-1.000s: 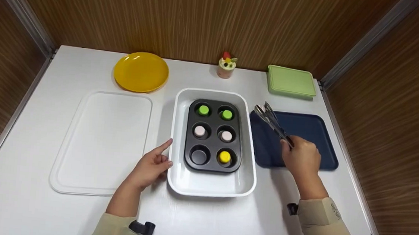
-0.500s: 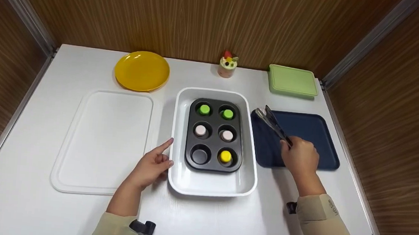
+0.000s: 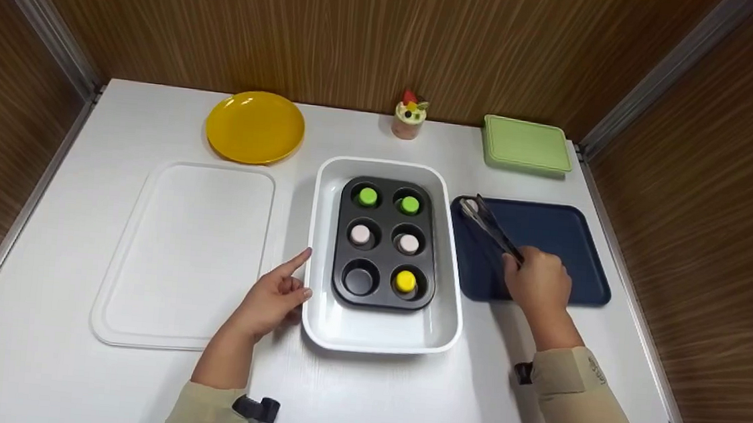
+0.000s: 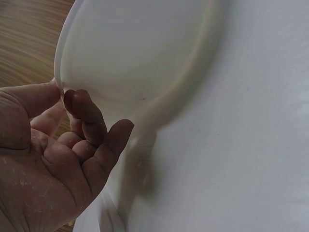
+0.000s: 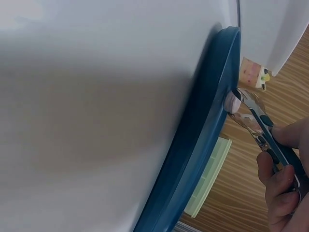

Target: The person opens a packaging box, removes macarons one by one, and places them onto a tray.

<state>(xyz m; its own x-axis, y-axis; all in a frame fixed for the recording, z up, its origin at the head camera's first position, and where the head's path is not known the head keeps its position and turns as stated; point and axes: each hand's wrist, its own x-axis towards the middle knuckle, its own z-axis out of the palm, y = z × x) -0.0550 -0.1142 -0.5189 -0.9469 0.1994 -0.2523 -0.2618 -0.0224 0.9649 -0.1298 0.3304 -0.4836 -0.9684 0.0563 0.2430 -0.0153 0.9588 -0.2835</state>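
A white tub [image 3: 380, 336] holds a dark muffin pan [image 3: 379, 299]. Two green cylinders, two pale pink ones and a yellow cylinder [image 3: 405, 281] stand in its cups; the front left cup is bare. Against the tub's left rim rest the index finger and thumb of my left hand [image 3: 269, 305], other fingers curled. My right hand [image 3: 539, 281] grips metal tongs [image 3: 492, 231] over a dark blue tray [image 3: 548, 245]. At the tray's far left corner, another pale pink piece [image 5: 232, 102] lies between the tong tips. Whether they squeeze it is unclear.
To the left lies a white lid-like tray [image 3: 192, 251], with a yellow plate [image 3: 255, 128] behind it. Toward the back stand a fruit-topped dessert cup [image 3: 408, 121] and a light green lidded box [image 3: 528, 145]. Wooden panels [image 3: 363, 35] border the table.
The tong tips and the pale pink piece have come down slightly toward the blue tray's far left corner. My left hand stays against the tub.
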